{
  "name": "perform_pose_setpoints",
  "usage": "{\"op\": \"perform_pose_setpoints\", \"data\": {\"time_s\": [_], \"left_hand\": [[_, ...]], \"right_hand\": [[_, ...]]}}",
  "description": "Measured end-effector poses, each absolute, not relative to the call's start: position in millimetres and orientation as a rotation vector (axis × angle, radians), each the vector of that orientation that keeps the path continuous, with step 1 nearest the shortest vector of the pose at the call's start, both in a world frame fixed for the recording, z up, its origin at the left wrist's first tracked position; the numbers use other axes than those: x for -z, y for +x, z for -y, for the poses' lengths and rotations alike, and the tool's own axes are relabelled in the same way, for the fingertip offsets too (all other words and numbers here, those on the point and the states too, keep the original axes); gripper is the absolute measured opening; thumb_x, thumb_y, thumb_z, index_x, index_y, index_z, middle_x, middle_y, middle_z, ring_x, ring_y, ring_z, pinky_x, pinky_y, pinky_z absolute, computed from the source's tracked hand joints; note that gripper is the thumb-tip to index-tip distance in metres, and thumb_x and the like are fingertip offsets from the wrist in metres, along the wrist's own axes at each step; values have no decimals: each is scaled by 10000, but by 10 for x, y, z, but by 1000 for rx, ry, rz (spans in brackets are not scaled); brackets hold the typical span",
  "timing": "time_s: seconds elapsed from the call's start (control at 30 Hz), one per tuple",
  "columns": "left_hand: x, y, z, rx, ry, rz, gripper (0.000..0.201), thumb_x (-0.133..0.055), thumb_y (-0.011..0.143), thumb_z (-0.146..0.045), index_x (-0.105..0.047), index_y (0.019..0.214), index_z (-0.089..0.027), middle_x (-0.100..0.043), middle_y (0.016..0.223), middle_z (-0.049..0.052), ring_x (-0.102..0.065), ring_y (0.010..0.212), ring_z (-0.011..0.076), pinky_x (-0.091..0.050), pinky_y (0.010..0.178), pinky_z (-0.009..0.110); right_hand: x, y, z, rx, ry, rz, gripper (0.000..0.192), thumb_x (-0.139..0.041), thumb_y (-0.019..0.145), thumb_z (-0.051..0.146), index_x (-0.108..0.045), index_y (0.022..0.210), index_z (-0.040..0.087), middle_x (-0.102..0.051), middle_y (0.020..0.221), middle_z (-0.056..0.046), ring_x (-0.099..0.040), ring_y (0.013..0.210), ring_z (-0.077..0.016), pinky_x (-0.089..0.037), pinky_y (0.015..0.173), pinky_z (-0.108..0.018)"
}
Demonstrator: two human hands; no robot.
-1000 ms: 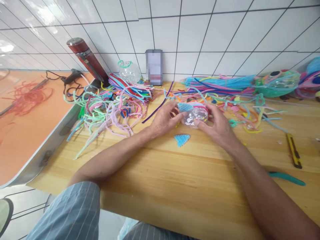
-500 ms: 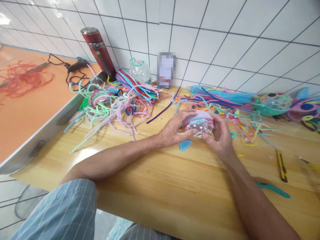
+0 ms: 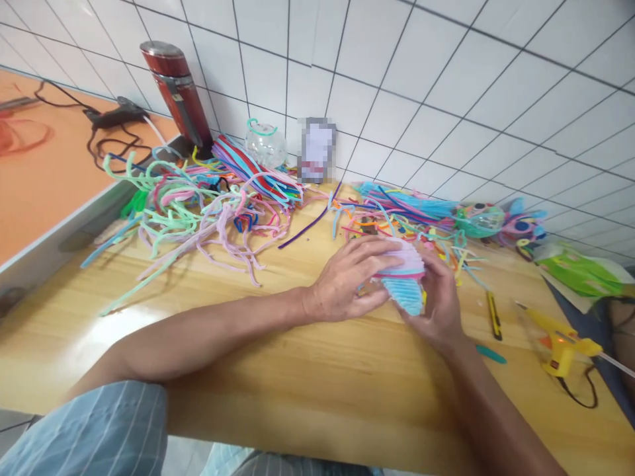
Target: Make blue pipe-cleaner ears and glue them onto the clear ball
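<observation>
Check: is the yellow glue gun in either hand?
No, the yellow glue gun lies on the table off to the right, apart from both hands, which hold the pipe-cleaner ball.

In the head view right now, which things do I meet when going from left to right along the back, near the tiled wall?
Black glue gun with cable → dark red metal flask → clear plastic ball with green loop → teal ball fish of pipe cleaners.

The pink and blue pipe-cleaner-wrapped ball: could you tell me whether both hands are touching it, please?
Touching. In the head view, the left hand lies over the pink and blue pipe-cleaner-wrapped ball from the left, and the right hand cups its right side.
</observation>
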State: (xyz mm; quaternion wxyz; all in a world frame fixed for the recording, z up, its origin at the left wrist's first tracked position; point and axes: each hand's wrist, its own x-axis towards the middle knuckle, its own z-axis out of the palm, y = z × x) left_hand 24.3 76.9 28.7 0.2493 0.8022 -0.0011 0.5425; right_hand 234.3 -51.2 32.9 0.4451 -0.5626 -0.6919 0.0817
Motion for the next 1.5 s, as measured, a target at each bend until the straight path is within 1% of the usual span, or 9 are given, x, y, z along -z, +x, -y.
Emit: {"op": "perform_pose_setpoints", "data": {"time_s": [0.07,0.2,0.37,0.47,0.57,0.7,0.8,1.2,1.5], "left_hand": [[-248,255,-670,-1439,2146,18,557,-718,964,-223,-545,1491,-262,-680,1517,195,-641,1474,316,-534,1224,572],[-173,262,-501,-1316,2034,4,526,-794,948,-280,-550,1413,-257,-686,1487,216,-661,1451,335,-576,1182,559],[-123,225,-402,-1210,1964,-93,329,-799,973,-292,-576,1207,-235,-725,1413,217,-721,1356,312,-612,1105,505],[-110,205,-391,-1178,1941,-91,263,-755,1006,-261,-571,1192,-231,-729,1419,206,-713,1375,284,-604,1113,486],[-101,193,-405,-1141,1947,-74,195,-713,1031,-244,-584,1177,-229,-721,1448,204,-687,1424,282,-583,1149,513],[-112,185,-427,-1122,1966,-121,130,-683,1050,-227,-606,1155,-222,-755,1398,189,-705,1403,270,-580,1167,526],[-130,181,-429,-1087,1964,-181,86,-675,1058,-233,-634,1133,-216,-774,1368,176,-716,1387,267,-574,1186,536],[-95,183,-431,-1042,1854,-254,125,-718,1056,-321,-691,1080,-202,-787,1370,169,-714,1395,260,-554,1218,543],[-121,201,-439,-1012,1787,-237,110,-695,1067,-297,-675,1064,-188,-776,1384,179,-723,1368,246,-569,1171,461]], "right_hand": [[-319,2312,693,-175,-1465,1690,854,-813,871,345,-410,1623,364,-503,1592,-172,-543,1501,-407,-588,1127,-651],[-259,2172,912,-78,-1577,1652,782,-768,912,338,-423,1614,342,-540,1530,-170,-578,1441,-395,-628,1058,-609],[-176,2004,928,-2,-1617,1643,800,-771,885,283,-426,1606,312,-591,1466,-165,-629,1351,-381,-647,1010,-571],[-151,1971,913,15,-1615,1646,815,-770,878,271,-416,1612,304,-610,1452,-166,-641,1328,-387,-643,1005,-586],[-139,1965,914,24,-1632,1636,806,-772,893,305,-409,1612,296,-614,1451,-173,-638,1336,-397,-629,1030,-612],[-143,1952,914,22,-1673,1633,810,-775,891,334,-401,1607,293,-609,1460,-183,-630,1354,-410,-606,1075,-646],[-159,1936,909,14,-1684,1630,825,-789,874,318,-401,1602,298,-607,1454,-187,-633,1340,-410,-622,1046,-635],[-196,1907,888,9,-1669,1620,776,-757,891,307,-416,1587,279,-602,1451,-193,-621,1353,-411,-598,1078,-636],[-177,1956,886,-12,-1634,1648,758,-759,929,328,-420,1605,274,-595,1490,-194,-599,1423,-391,-575,1142,-635]]}}
